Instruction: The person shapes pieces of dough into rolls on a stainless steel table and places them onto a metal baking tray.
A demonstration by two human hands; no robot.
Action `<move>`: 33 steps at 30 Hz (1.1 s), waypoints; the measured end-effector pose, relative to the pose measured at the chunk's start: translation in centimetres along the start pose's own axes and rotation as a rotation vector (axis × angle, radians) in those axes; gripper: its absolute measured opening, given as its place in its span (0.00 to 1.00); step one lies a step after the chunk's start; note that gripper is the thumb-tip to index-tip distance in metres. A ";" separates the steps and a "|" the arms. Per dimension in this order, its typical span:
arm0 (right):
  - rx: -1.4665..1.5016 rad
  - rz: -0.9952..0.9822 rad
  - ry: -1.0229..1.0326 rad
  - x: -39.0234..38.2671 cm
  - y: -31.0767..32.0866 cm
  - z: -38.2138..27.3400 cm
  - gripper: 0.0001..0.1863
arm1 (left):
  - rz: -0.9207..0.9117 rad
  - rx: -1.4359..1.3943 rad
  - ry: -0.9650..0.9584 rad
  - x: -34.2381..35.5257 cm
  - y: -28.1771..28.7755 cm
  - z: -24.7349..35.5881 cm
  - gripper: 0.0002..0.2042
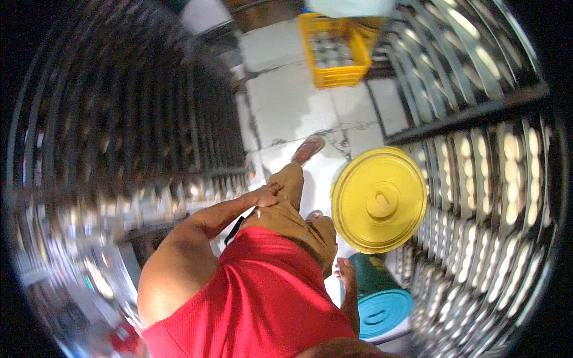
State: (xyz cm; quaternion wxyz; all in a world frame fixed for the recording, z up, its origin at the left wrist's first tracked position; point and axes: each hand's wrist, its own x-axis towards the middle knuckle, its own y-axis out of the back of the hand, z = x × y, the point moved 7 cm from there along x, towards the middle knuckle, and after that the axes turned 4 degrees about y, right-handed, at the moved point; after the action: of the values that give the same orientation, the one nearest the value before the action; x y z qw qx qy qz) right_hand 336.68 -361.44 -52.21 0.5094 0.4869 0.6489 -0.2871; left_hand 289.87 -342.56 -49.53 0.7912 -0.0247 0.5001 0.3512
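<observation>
My left hand (267,195) is in front of my left thigh, over the brown trousers (285,213). Its fingers are loosely bent and apart, and nothing shows in them. Low at my right side hangs my right hand (345,271), its fingers open and holding nothing visible. It is nearest to a dark green bin (367,271) with a blue lid (377,315). Just ahead of that stands a large container with a round yellow lid (381,201); neither hand touches it.
Tall racks (471,179) with trays of pale, rounded pieces like dough line my right. Another dark rack (125,113), blurred, runs along the left. Ahead on the cracked white tile floor (286,77) sits a yellow crate (341,78) of greyish items. My feet are mid-stride between the racks.
</observation>
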 end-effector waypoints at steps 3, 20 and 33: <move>-0.098 -0.209 0.271 -1.4 0.5 -1.8 0.26 | 0.042 0.052 0.043 -11.6 -6.3 1.9 0.46; -1.468 -0.805 0.405 -8.1 -24.6 -13.2 0.22 | 0.671 -0.877 -1.940 -66.4 -1.2 13.2 0.42; -2.180 -2.021 0.134 -32.2 -50.8 3.0 0.19 | 1.440 -0.486 -1.964 -84.6 -12.5 1.3 0.41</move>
State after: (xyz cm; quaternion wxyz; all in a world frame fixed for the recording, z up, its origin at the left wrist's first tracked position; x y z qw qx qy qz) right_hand 291.09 -393.26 -29.16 0.1742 -0.7580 0.6157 0.1268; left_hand 276.71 -396.42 15.66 0.4326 0.3829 -0.4820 0.6587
